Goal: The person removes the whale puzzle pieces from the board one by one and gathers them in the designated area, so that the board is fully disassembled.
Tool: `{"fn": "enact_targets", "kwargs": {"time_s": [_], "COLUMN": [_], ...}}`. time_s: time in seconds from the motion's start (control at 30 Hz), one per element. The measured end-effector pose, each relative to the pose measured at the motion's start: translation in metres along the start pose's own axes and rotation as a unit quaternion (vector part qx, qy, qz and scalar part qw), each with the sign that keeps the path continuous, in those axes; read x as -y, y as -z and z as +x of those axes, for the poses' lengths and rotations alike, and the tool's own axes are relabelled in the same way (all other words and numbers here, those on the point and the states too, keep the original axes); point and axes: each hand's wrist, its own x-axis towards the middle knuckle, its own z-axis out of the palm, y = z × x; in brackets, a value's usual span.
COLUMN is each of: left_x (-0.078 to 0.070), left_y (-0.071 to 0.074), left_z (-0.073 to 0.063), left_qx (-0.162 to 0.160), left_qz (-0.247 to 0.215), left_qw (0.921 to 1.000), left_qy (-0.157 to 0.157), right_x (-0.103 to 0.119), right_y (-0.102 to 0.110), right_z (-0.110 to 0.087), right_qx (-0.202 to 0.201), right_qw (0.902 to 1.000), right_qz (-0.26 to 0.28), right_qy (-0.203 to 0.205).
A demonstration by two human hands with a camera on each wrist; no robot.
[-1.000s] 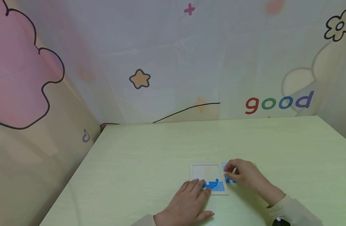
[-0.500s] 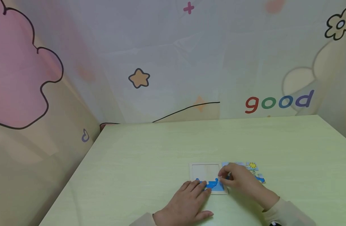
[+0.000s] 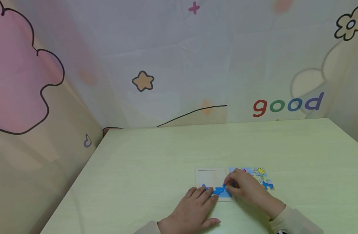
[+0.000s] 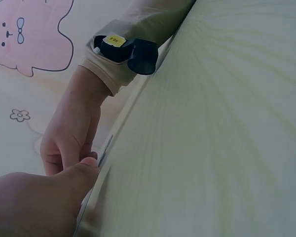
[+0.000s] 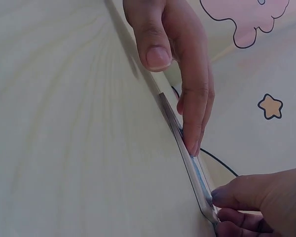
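A small square jigsaw tray (image 3: 197, 178) with a pale rim lies near the front of the table, blue pieces (image 3: 218, 191) filling its lower part. My left hand (image 3: 194, 208) rests on the tray's lower left with fingers stretched out, its fingertips covering part of the blue picture. At the tray's right side my right hand (image 3: 246, 187) has its thumb and forefinger curled in a pinch on a blue puzzle piece, mostly hidden by the fingers. In the right wrist view, fingertips (image 5: 219, 196) of this hand touch blue at the tray's edge; the left fingers reach the tray too.
Loose puzzle pieces lie to the right of the tray: a sun piece (image 3: 261, 171), a blue-patterned piece (image 3: 267, 185) and others partly behind the right hand. A printed backdrop (image 3: 179, 65) stands behind the pale table (image 3: 143, 162).
My right hand has moved left and slightly nearer me, from the loose pieces to the tray's right side, uncovering the sun piece and its neighbours. The left hand has stayed almost still.
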Motion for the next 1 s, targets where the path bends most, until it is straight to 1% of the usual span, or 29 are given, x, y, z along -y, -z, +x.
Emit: {"fn": "enact_targets", "kwargs": {"time_s": [0.1,0.37,0.53,0.7,0.83,1.0], "left_x": [0.0002,0.0003,0.0006,0.0005,-0.0005,0.0000], "left_y": [-0.0002,0.0019,0.0032,0.0024,0.0017,0.0003], "left_z": [0.0003,0.0021,0.0022,0.0014,0.0009,-0.0003], "left_qx": [0.002,0.017,0.018,0.020,0.022,0.000], "left_qz": [0.003,-0.003,-0.005,-0.003,-0.004,0.010], "left_qw": [1.0000,0.9998,0.9998,0.9998,0.9997,0.9999], "left_qy": [0.000,0.004,0.003,0.006,0.005,0.004], "right_x": [0.0002,0.0004,0.0015,0.0039,0.0052,0.0061], "right_y": [0.0006,0.0006,0.0004,0.0017,0.0037,0.0062], "right_z": [0.0006,0.0008,0.0011,0.0012,0.0004,0.0029], "right_qx": [0.003,0.006,0.005,0.012,0.015,0.004], "right_qw": [1.0000,0.9995,0.9988,0.9981,0.9982,0.9989], "right_qz": [0.004,0.028,0.042,0.050,0.051,0.047], "right_qy": [0.001,-0.014,-0.026,-0.035,-0.026,-0.007]}}
